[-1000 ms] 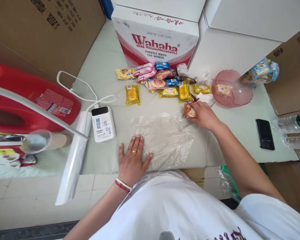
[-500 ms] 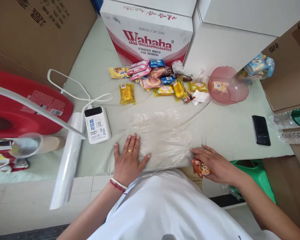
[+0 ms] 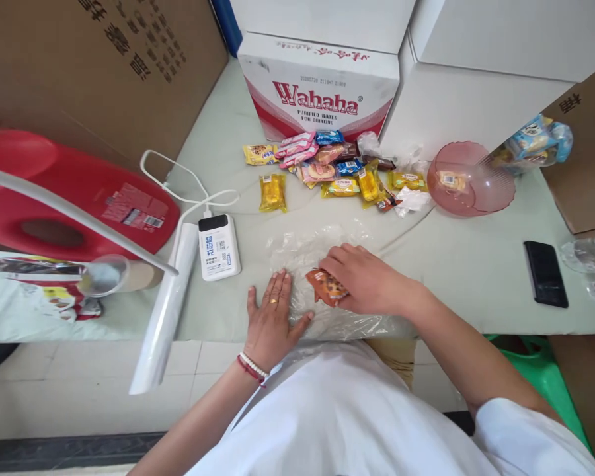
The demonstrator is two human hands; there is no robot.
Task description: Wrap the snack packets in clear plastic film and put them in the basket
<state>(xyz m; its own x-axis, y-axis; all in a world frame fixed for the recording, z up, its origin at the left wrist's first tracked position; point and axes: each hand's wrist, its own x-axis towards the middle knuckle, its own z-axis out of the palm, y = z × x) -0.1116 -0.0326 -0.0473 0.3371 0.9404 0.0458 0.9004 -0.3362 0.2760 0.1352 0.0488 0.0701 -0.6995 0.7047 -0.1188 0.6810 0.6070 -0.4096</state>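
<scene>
The left hand (image 3: 272, 318) lies flat, fingers spread, on the clear plastic bag (image 3: 327, 277) on the counter (image 3: 466, 264), while the right hand (image 3: 364, 281), at its 3 o'clock, curls around an orange snack packet (image 3: 326, 286).

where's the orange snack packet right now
In the head view, the orange snack packet is under the right hand, on the clear plastic bag, just right of the left hand.

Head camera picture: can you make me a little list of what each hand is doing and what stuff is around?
Left hand: flat, pressing down the clear plastic bag
Right hand: holding an orange snack packet at the bag
Behind: pile of wrapped snacks, pink bowl, Wahaha box
Left side: power bank, red jug
Right side: black phone
</scene>
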